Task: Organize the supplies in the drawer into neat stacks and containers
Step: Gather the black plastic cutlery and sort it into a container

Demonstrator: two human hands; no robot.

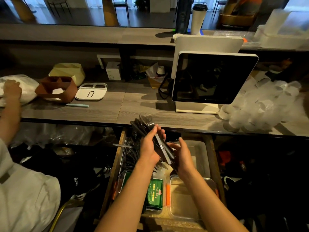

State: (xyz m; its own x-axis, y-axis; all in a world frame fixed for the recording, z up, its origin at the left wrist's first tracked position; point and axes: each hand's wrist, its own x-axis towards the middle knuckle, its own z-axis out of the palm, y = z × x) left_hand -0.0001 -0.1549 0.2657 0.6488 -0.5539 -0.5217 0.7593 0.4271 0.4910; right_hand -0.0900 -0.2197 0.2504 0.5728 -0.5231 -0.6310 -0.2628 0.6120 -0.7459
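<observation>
Service area behind the counter of a café or takeaway shop. Indicators: a point-of-sale touchscreen terminal [212, 79] on the wooden worktop [107, 109]; sleeves of clear disposable cups [260, 106] beside it; a lidded paper coffee cup [198, 18] on the raised customer ledge [83, 33]; dining-room chairs [58, 7] beyond.

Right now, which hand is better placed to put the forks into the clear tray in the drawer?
Probably the right hand: it holds the forks directly above the tray; the left hand is further left.
</observation>
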